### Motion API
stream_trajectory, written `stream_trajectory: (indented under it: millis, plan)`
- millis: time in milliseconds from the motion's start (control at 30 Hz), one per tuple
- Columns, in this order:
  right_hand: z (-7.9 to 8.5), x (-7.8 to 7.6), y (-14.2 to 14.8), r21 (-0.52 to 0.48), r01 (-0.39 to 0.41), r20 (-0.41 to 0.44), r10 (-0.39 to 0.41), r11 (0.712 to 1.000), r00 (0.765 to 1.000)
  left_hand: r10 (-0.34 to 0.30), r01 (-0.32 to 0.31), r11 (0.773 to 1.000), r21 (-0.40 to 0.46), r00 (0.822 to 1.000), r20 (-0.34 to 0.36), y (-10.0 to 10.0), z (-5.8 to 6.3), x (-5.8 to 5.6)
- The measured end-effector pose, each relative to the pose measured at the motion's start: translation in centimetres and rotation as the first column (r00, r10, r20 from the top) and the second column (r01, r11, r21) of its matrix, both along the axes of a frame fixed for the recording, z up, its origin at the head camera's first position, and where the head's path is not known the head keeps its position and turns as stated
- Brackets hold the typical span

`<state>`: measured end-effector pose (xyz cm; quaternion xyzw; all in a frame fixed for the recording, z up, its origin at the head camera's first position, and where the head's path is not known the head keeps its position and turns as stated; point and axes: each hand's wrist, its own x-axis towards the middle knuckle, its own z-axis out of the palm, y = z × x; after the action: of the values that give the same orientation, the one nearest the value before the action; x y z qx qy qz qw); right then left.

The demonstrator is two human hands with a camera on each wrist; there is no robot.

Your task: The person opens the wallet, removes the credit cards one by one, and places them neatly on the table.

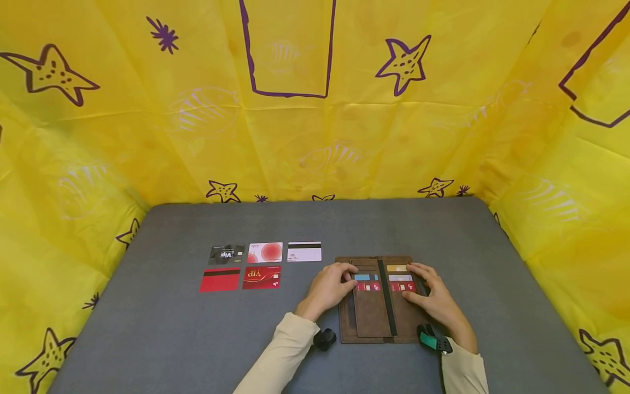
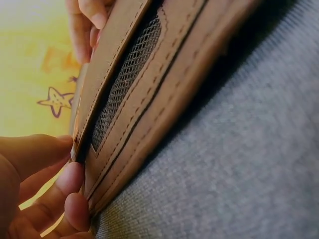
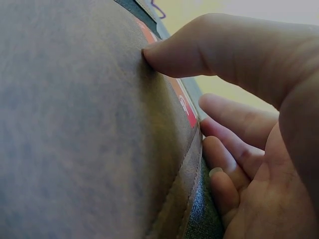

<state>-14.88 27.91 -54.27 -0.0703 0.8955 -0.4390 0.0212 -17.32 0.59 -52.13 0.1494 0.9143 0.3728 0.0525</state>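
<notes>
A brown leather wallet [image 1: 371,314] lies spread out on the table, with cards in the slots of both halves and a dark strap down the middle. My left hand [image 1: 328,287] pinches the edge of its inner left flap between thumb and fingers; in the left wrist view a mesh pocket [image 2: 132,74] shows under that flap. At the right half, my right hand [image 1: 440,301] grips the side edge. Its thumb [image 3: 182,50] presses on the leather just below a red card [image 3: 185,107], the other fingers along the outer edge.
Left of the wallet, several loose cards lie in two rows, among them a black card [image 1: 226,254], a white card with a dark stripe [image 1: 304,251] and a red card [image 1: 220,280]. A yellow patterned cloth [image 1: 275,137] encloses the grey table [image 1: 162,317] at the back and sides.
</notes>
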Motion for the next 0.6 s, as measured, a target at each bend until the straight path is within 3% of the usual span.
stream_trajectory:
  millis: [300,600]
  plan:
    - [-0.1,-0.1,0.0,-0.008,0.002,0.025,-0.002,1.000,1.000,0.011,-0.009,1.000,-0.027,0.999,0.048,0.5,0.3,-0.5]
    - [0.0,-0.1,0.0,-0.009,-0.006,0.033,0.006,1.000,0.999,-0.023,0.030,0.997,-0.072,0.995,0.094,0.7,0.7,-1.4]
